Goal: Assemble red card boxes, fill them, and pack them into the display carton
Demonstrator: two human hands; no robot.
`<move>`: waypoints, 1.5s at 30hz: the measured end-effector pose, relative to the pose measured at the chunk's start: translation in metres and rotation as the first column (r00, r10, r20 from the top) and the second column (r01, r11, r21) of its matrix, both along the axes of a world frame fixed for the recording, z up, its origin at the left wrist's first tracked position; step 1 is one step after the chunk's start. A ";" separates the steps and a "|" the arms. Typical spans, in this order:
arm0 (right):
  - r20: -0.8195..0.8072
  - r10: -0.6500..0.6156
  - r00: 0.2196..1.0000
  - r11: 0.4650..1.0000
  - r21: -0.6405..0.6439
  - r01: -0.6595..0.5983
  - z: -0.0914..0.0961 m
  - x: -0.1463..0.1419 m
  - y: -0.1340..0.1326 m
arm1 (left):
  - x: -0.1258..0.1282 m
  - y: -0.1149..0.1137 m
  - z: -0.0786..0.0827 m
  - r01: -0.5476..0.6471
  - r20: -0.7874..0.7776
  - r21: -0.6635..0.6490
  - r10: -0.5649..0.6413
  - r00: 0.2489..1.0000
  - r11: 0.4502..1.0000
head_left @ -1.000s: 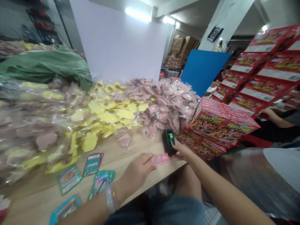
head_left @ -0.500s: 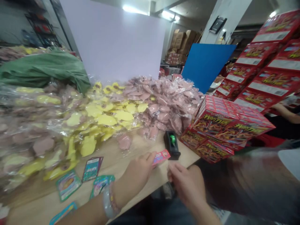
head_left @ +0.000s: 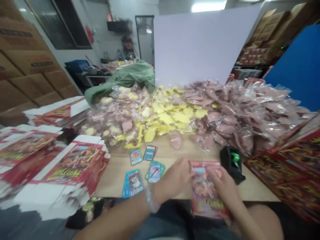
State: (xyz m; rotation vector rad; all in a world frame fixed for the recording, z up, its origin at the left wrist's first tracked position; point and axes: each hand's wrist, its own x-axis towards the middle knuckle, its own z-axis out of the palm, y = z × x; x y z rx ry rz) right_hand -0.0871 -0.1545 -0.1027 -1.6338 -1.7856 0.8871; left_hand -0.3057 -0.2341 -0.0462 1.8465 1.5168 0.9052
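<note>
A red printed carton [head_left: 206, 193] with yellow lettering is held upright at the table's front edge, slightly blurred. My right hand [head_left: 225, 185] grips it from the right, thumb lying across its front. At the carton's upper left edge, the curled, motion-blurred fingers of my left hand [head_left: 176, 176] pinch the side. To the left on the wooden table [head_left: 112, 171] lie small groups of cards: blue cards [head_left: 133, 183], green cards [head_left: 155, 171], a food card [head_left: 135, 156] and dark teal cards [head_left: 150, 152]. A black tape dispenser [head_left: 231, 163] with green tape stands right of my hands.
Bagged yellow pieces [head_left: 172, 115] and bagged pink pieces [head_left: 225, 116] are heaped along the back. Flattened red and white cartons [head_left: 72, 163] are stacked at the left. Filled-out red boxes [head_left: 295, 166] stand at the right edge. A pale panel [head_left: 200, 50] rises behind the heap.
My view has turned left, bringing the flattened cartons into sight. The small red card in my left hand is no longer visible. Both hands are now at a red carton.
</note>
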 end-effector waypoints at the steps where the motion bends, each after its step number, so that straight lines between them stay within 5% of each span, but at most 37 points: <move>1: 0.073 -0.002 0.997 1.000 -0.015 0.004 -0.005 -0.015 0.009 | -0.020 -0.012 -0.018 -0.105 -0.104 -0.031 0.101 0.989 0.994; 3: 0.228 0.005 0.974 0.999 0.040 -0.015 -0.017 -0.049 0.019 | -0.064 -0.042 -0.054 -0.250 -0.324 -0.108 0.204 0.924 0.962; 5: 0.340 0.138 0.930 0.963 0.172 -0.206 -0.029 -0.088 0.012 | -0.102 -0.072 -0.083 -0.326 -0.478 -0.150 0.220 0.851 0.933; 7: 0.478 0.415 0.774 0.786 0.240 -0.570 -0.041 -0.131 -0.008 | -0.127 -0.095 -0.099 -0.306 -0.530 -0.180 0.169 0.831 0.935; 9: 0.559 0.621 0.550 0.546 0.196 -0.815 -0.054 -0.167 -0.029 | -0.137 -0.104 -0.103 -0.232 -0.511 -0.200 0.100 0.854 0.952; 10: 0.579 0.664 0.473 0.470 0.169 -0.867 -0.060 -0.181 -0.038 | -0.139 -0.105 -0.102 -0.197 -0.491 -0.203 0.074 0.868 0.959; 15: 0.609 0.692 0.388 0.393 0.133 -0.910 -0.076 -0.197 -0.047 | -0.125 -0.100 -0.091 -0.252 -0.511 -0.190 0.124 0.851 0.949; 21: 0.543 0.638 0.546 0.540 0.191 -0.820 -0.054 -0.182 -0.042 | -0.134 -0.117 -0.103 -0.290 -0.416 -0.035 0.250 0.875 0.957; 23: 0.422 0.576 0.700 0.680 0.228 -0.697 -0.034 -0.168 -0.043 | -0.136 -0.116 -0.107 -0.356 -0.239 0.012 0.348 0.906 0.934; 25: 0.053 0.479 0.876 0.864 0.147 -0.481 -0.014 -0.149 -0.045 | -0.120 -0.104 -0.102 -0.508 0.033 -0.049 0.510 0.860 0.860; 26: -0.198 0.380 0.904 0.924 0.027 -0.382 -0.005 -0.138 -0.047 | -0.105 -0.094 -0.096 -0.555 0.197 -0.153 0.576 0.793 0.817; 28: -0.609 0.092 0.788 0.918 -0.255 -0.304 0.008 -0.115 -0.052 | -0.065 -0.069 -0.078 -0.439 0.512 -0.416 0.604 0.611 0.796; 30: -0.763 -0.138 0.632 0.834 -0.434 -0.342 0.013 -0.088 -0.056 | -0.026 -0.042 -0.054 -0.090 0.742 -0.481 0.459 0.489 0.872; 32: -0.786 -0.294 0.544 0.742 -0.546 -0.388 0.014 -0.055 -0.055 | -0.004 -0.015 -0.032 0.242 0.798 -0.379 0.183 0.574 0.893; 35: -0.732 -0.432 0.527 0.710 -0.636 -0.301 0.013 -0.002 -0.040 | 0.002 0.031 -0.021 0.470 0.408 -0.191 -0.365 0.837 0.862; 36: -0.723 -0.451 0.523 0.745 -0.627 -0.226 0.013 0.013 -0.032 | 0.004 0.049 -0.025 0.536 0.195 -0.114 -0.510 0.838 0.837; 38: -0.721 -0.416 0.554 0.832 -0.548 -0.089 0.017 0.034 -0.012 | 0.017 0.083 -0.042 0.712 -0.149 -0.016 -0.705 0.693 0.702; 41: -0.622 -0.218 0.752 0.931 -0.364 -0.032 0.031 0.041 0.021 | 0.050 0.116 -0.068 0.856 -0.361 -0.043 -0.807 0.468 0.515; 43: -0.475 -0.013 0.880 0.964 -0.239 -0.115 0.046 0.029 0.042 | 0.066 0.117 -0.070 0.850 -0.414 -0.067 -0.789 0.454 0.523; 45: -0.237 0.289 0.927 0.941 -0.106 -0.320 0.060 0.004 0.065 | 0.064 0.101 -0.061 0.787 -0.465 -0.099 -0.728 0.505 0.609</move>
